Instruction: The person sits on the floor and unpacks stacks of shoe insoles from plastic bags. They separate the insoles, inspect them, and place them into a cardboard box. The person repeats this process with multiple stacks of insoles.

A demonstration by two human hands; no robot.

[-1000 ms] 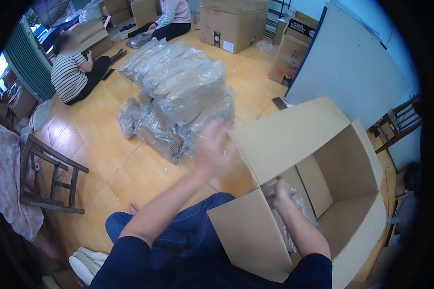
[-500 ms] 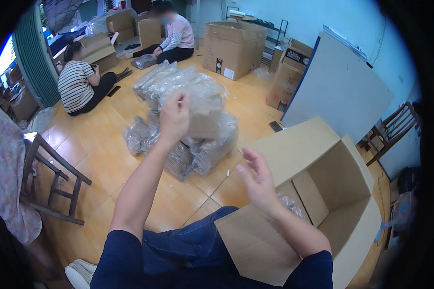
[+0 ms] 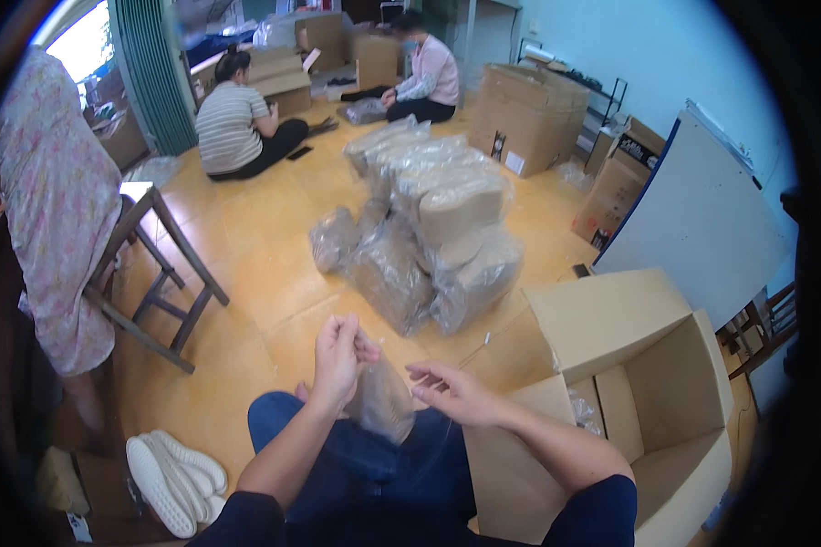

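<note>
My left hand (image 3: 339, 360) is closed, pinching the top of a clear plastic bag (image 3: 381, 397) that hangs over my lap. Something brownish shows through the film, but its shape is hard to make out. Just right of the bag, my right hand (image 3: 456, 392) has its fingers stretched out toward it and holds nothing visible. Beyond my hands, a pile of plastic-wrapped brown bundles (image 3: 465, 205) rests on the tiled floor. Beside my right forearm stands an open cardboard box (image 3: 611, 296), with some clear plastic showing inside.
White shoe soles (image 3: 162, 488) lie at lower left, near a dark wooden stool (image 3: 160, 283) and a floral cloth (image 3: 59, 201). Two people sit on the floor at the back among cartons. A large carton (image 3: 529, 114) and a whiteboard (image 3: 702, 205) stand at right.
My left hand has come down from in front of the pile to above my lap, bringing the plastic bag. My right hand has moved lower, beside the bag. The view has shifted left.
</note>
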